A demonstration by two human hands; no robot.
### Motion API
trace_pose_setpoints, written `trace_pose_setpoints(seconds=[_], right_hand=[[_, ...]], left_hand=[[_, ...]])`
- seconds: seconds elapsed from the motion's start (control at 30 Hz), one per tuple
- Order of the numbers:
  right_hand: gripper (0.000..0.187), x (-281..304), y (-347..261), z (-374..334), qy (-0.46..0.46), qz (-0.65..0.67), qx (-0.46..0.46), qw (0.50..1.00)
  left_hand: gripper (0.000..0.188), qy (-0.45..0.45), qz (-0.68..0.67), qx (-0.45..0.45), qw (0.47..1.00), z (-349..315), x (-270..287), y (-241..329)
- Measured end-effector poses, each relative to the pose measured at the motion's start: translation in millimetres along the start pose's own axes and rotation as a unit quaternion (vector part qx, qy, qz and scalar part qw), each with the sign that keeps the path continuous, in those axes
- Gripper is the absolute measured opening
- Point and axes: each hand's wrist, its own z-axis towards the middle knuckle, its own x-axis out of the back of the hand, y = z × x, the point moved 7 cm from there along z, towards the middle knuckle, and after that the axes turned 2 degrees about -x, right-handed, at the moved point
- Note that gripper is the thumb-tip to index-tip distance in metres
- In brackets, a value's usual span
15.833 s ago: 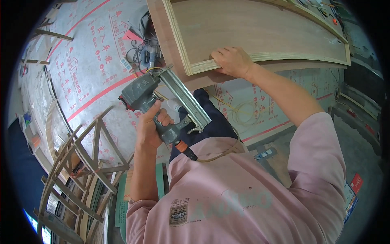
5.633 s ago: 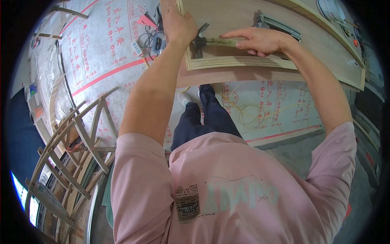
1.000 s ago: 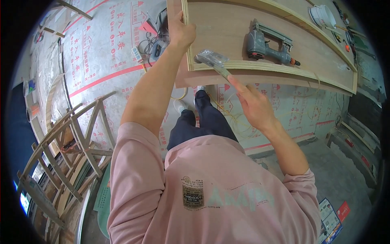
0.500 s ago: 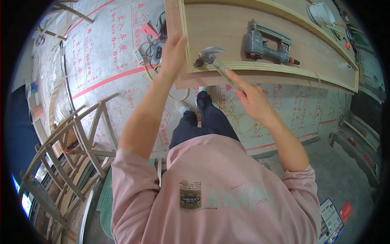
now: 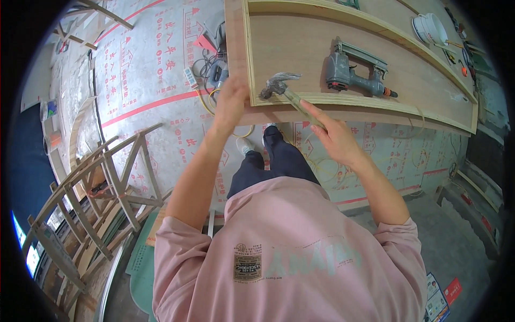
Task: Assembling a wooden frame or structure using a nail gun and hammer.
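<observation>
My right hand (image 5: 338, 137) is wrapped round the handle of a claw hammer (image 5: 298, 102), with the forefinger stretched along the handle. The hammer's metal head is over the near left corner of a shallow plywood frame (image 5: 343, 100) on a flat wooden board (image 5: 237, 37). My left hand (image 5: 232, 104) is at the outer left side of that corner, blurred by motion. Its fingers cannot be made out, nor whether they hold anything. Inside the frame, right of the hammer, lies a grey nail gun (image 5: 357, 72) with an orange and black fitting at its end.
A white bucket (image 5: 429, 29) stands at the far right among small tools. Cables and a power strip (image 5: 190, 78) lie on the printed floor covering (image 5: 145, 91) left of the board. A slatted wooden framework (image 5: 123, 182) stands at left, beside a green plastic piece (image 5: 140, 273).
My left hand has moved nearer along the frame's left side, toward the near corner. The hammer has hardly moved relative to the frame. The whole view has shifted slightly.
</observation>
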Motion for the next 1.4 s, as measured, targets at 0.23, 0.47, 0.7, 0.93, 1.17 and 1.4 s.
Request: trace_pose_setpoints(seconds=[0.23,0.47,0.7,0.93,1.17,1.4], right_hand=[[0.065,-3.5,7.4,-9.7,0.039,-0.025,0.042,0.998],[0.065,-2.0,18.5,-30.6,0.083,0.0,0.064,0.994],[0.066,-16.2,2.1,-36.2,0.077,-0.193,0.101,0.973],[0.067,-19.6,-9.3,-30.9,0.117,-0.264,0.123,0.95],[0.078,-7.9,-34.3,-62.9,0.228,-0.194,0.282,0.911],[0.078,-25.5,12.5,-38.7,0.112,-0.254,0.104,0.955]], left_hand=[[0.051,0.265,0.577,-0.282,0.719,78.0,-13.2,52.5],[0.072,0.061,0.176,-0.087,0.979,87.4,-18.5,26.8],[0.058,0.103,0.086,-0.001,0.991,78.9,-22.2,40.6],[0.054,0.102,0.128,0.03,0.986,92.3,-19.6,35.0],[0.055,0.09,0.06,0.067,0.992,86.2,-25.7,40.3],[0.057,0.109,0.14,0.014,0.984,98.7,-22.7,19.4]])
